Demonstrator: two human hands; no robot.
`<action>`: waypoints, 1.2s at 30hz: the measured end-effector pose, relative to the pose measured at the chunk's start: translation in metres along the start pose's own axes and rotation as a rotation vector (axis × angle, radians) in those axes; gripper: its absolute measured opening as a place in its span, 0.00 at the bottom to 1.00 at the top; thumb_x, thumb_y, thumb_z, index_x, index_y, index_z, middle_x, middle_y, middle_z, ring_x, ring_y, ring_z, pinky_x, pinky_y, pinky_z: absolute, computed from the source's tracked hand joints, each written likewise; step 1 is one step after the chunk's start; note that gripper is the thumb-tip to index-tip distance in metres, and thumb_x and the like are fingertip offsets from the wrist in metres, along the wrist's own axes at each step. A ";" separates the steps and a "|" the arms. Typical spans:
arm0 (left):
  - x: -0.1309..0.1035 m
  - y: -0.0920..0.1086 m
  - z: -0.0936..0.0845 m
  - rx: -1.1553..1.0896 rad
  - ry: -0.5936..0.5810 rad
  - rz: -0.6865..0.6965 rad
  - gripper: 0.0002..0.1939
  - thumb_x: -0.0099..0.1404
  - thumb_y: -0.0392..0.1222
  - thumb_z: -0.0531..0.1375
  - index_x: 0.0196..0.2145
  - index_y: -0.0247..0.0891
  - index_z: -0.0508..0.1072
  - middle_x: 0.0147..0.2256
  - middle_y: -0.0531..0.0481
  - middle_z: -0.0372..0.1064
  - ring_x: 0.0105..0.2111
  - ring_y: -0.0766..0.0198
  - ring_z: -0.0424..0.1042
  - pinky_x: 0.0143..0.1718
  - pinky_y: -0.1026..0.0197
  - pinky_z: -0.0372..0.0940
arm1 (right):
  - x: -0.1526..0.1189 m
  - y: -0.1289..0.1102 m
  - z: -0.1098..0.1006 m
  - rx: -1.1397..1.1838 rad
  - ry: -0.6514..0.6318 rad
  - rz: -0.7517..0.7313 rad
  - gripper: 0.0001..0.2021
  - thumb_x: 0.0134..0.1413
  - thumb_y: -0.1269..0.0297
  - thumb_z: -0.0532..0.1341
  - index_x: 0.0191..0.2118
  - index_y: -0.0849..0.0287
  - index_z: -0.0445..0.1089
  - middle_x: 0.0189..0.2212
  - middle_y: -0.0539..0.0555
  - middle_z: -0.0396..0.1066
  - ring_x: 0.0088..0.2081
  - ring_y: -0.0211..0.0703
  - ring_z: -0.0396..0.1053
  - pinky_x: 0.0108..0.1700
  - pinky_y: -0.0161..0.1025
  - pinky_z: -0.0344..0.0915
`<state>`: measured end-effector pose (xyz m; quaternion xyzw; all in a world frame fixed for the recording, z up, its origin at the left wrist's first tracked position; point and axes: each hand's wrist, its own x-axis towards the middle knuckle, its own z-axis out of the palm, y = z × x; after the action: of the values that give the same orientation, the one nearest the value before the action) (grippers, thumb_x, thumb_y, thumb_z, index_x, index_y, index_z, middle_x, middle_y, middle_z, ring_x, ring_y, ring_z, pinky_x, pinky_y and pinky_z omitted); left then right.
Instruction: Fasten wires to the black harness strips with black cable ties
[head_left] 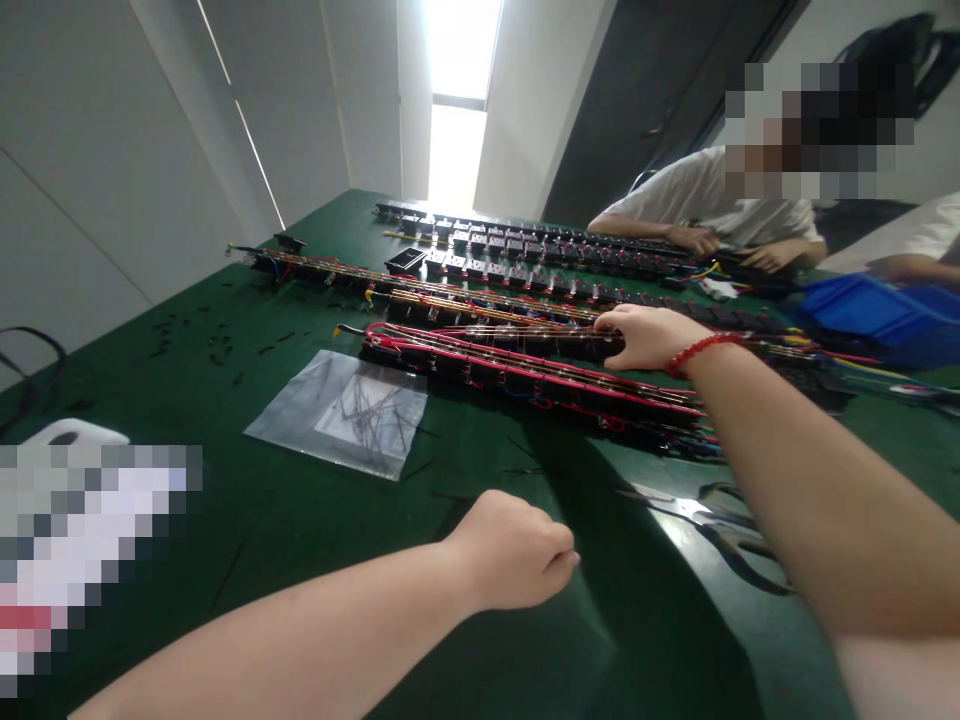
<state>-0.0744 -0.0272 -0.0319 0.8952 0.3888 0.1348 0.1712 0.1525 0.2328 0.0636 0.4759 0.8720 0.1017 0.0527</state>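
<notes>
My right hand (646, 337), with a red bead bracelet (705, 348) at the wrist, reaches across the green table. Its thumb and fingers are closed around a long black wired strip (540, 338). Right in front of that lies another black strip with red and copper wires (525, 365) along its top. Nearer to me, my left hand (516, 550) rests in a loose fist above the tabletop. Its fingers curl inward, so whatever it may hold is hidden. A clear plastic bag of thin black ties (341, 412) lies flat between the left hand and the strips.
Scissors (697, 510) lie under my right forearm. More black strips with sockets (517, 272) run along the far side, where a co-worker in a white shirt (675, 190) handles wires. A blue bin (885, 310) stands at right. Black scraps (217, 345) dot the green table (300, 540).
</notes>
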 end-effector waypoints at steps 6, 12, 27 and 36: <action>0.000 -0.002 0.006 0.008 0.025 0.003 0.18 0.73 0.46 0.52 0.32 0.40 0.78 0.30 0.52 0.79 0.30 0.61 0.78 0.26 0.61 0.58 | -0.023 -0.021 -0.069 -0.212 0.152 -0.030 0.27 0.47 0.46 0.70 0.49 0.58 0.76 0.50 0.66 0.75 0.54 0.63 0.67 0.52 0.54 0.64; 0.001 -0.003 0.008 0.028 0.016 0.007 0.17 0.72 0.48 0.54 0.34 0.40 0.79 0.32 0.51 0.80 0.33 0.59 0.79 0.26 0.60 0.59 | -0.058 -0.052 -0.101 -0.346 0.304 0.019 0.25 0.55 0.48 0.63 0.51 0.60 0.74 0.53 0.65 0.75 0.53 0.64 0.68 0.48 0.54 0.64; 0.000 -0.005 0.010 -0.186 0.084 -0.061 0.14 0.69 0.46 0.56 0.29 0.39 0.74 0.29 0.48 0.76 0.32 0.58 0.76 0.33 0.61 0.64 | -0.193 -0.051 -0.051 -0.189 0.777 0.317 0.31 0.56 0.39 0.60 0.49 0.64 0.77 0.42 0.67 0.78 0.47 0.62 0.74 0.53 0.55 0.71; 0.007 -0.021 0.019 -0.792 0.332 -0.070 0.33 0.70 0.56 0.59 0.65 0.40 0.53 0.57 0.38 0.67 0.45 0.64 0.74 0.42 0.61 0.71 | -0.285 -0.135 -0.022 -0.171 0.840 0.243 0.25 0.55 0.57 0.69 0.58 0.54 0.71 0.45 0.63 0.77 0.45 0.63 0.74 0.50 0.58 0.72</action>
<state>-0.0766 -0.0128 -0.0572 0.7130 0.3594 0.4098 0.4411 0.1923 -0.0810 0.0531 0.4865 0.7438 0.3633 -0.2794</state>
